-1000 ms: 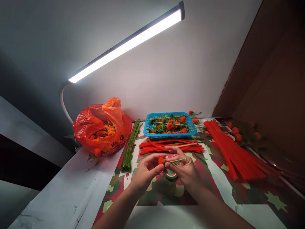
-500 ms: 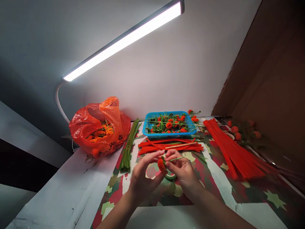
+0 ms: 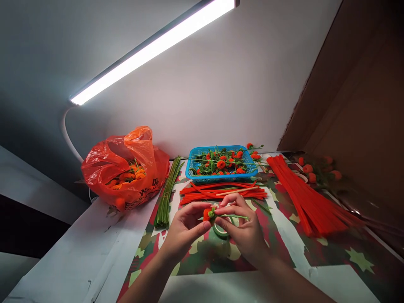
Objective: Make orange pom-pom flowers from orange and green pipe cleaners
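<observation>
Between my two hands is a small orange-red pipe-cleaner flower (image 3: 206, 214) with a green base and a thin green stem pointing right. My left hand (image 3: 186, 225) pinches the flower head between thumb and fingers. With thumb and fingertips, my right hand (image 3: 243, 221) grips the green base and the start of the stem. Just below and behind the flower lies a roll of green tape (image 3: 221, 232), partly hidden by my right hand. Behind my hands is a pile of red pipe cleaners (image 3: 189, 194) with a pale stick (image 3: 236, 191) across it.
A blue basket (image 3: 202, 179) of similar flowers stands at the back. Left of it lie a bundle of green stems (image 3: 167, 195) and a red plastic bag (image 3: 97, 164) holding orange flowers. Red pipe cleaners fan out (image 3: 306, 198) on the right. A lit lamp (image 3: 151, 52) hangs above.
The flower has turned, so its green base and stem now face me more. My right fingers have shifted along the base, and the tape roll shows more. The view has shifted slightly.
</observation>
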Demonstrator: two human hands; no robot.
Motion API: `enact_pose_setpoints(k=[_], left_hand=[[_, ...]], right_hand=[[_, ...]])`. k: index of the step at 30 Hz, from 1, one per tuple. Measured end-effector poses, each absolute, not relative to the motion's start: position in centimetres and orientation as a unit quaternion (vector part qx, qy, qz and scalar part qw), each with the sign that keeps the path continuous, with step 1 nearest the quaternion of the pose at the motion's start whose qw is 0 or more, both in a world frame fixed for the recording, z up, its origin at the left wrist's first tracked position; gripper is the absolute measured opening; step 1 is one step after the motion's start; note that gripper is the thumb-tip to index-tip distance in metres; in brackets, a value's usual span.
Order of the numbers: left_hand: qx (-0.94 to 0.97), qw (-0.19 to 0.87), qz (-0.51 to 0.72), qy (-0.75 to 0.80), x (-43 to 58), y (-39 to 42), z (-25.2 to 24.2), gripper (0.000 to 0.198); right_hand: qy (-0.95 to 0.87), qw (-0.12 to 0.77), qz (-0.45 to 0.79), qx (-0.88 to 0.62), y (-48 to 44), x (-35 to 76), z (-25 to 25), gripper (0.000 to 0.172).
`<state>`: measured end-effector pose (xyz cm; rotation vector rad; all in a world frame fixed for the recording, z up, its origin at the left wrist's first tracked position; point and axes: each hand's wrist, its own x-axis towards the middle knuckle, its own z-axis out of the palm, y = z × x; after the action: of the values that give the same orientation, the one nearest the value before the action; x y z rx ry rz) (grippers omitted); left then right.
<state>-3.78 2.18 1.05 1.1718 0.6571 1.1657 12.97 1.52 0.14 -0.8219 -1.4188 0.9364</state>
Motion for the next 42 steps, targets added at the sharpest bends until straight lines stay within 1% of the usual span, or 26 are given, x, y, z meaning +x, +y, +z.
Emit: enact_pose_setpoints(k=[5, 8, 10, 13, 14, 17, 18, 20, 23, 27, 30, 33, 38, 42], left_hand=[[0.527, 0.609, 0.522, 0.281, -3.7, 2.1, 1.0, 0.028], [0.561, 0.565, 0.53, 0.293, -3.7, 1.9, 1.0, 0.029], [0.586, 0.527, 0.536, 0.303, -3.7, 1.6, 1.0, 0.028], [0.605, 0.489, 0.542, 0.318, -3.7, 1.3, 0.9, 0.027], [0.607, 0.486, 0.54, 0.323, -3.7, 1.3, 0.9, 0.03], [0.604, 0.5, 0.529, 0.324, -3.7, 1.2, 0.7, 0.044], [0.604, 0.502, 0.53, 0.32, -3.7, 1.2, 0.7, 0.046], [0.613, 0.492, 0.534, 0.311, -3.6, 1.3, 0.7, 0.041], [0.635, 0.454, 0.55, 0.298, -3.6, 1.1, 0.8, 0.031], [0.677, 0.374, 0.564, 0.291, -3.7, 0.9, 1.0, 0.031], [0.72, 0.292, 0.556, 0.294, -3.9, 1.0, 1.1, 0.034], [0.748, 0.231, 0.54, 0.309, -4.0, 1.2, 1.2, 0.034], [0.756, 0.203, 0.532, 0.322, -3.7, 1.4, 1.3, 0.034], [0.766, 0.182, 0.53, 0.313, -3.3, 1.5, 1.2, 0.037]], right_hand=[[-0.599, 0.599, 0.372, -0.379, 1.3, 12.8, 0.2, 0.006], [-0.6, 0.601, 0.36, -0.386, 1.2, 12.6, 0.2, 0.003], [-0.593, 0.601, 0.374, -0.383, 1.1, 12.5, 0.1, 0.003], [-0.566, 0.599, 0.43, -0.369, 1.3, 12.3, -0.3, 0.001], [-0.55, 0.601, 0.455, -0.361, 1.5, 12.3, -0.4, 0.001], [-0.471, 0.602, 0.56, -0.319, 1.8, 12.0, -0.6, 0.009], [-0.437, 0.598, 0.601, -0.3, 1.9, 12.0, -0.6, 0.012], [-0.379, 0.578, 0.675, -0.258, 2.0, 11.8, -0.7, 0.017], [-0.325, 0.544, 0.747, -0.202, 1.9, 11.5, -0.7, 0.02], [-0.284, 0.471, 0.82, -0.159, 1.4, 11.1, -0.8, 0.021], [-0.249, 0.433, 0.853, -0.15, 0.9, 10.9, -0.9, 0.021], [-0.213, 0.435, 0.862, -0.149, 0.7, 10.7, -1.0, 0.02], [-0.19, 0.446, 0.86, -0.157, 0.6, 10.5, -1.3, 0.024], [-0.183, 0.462, 0.853, -0.159, 0.4, 10.5, -1.9, 0.019]])
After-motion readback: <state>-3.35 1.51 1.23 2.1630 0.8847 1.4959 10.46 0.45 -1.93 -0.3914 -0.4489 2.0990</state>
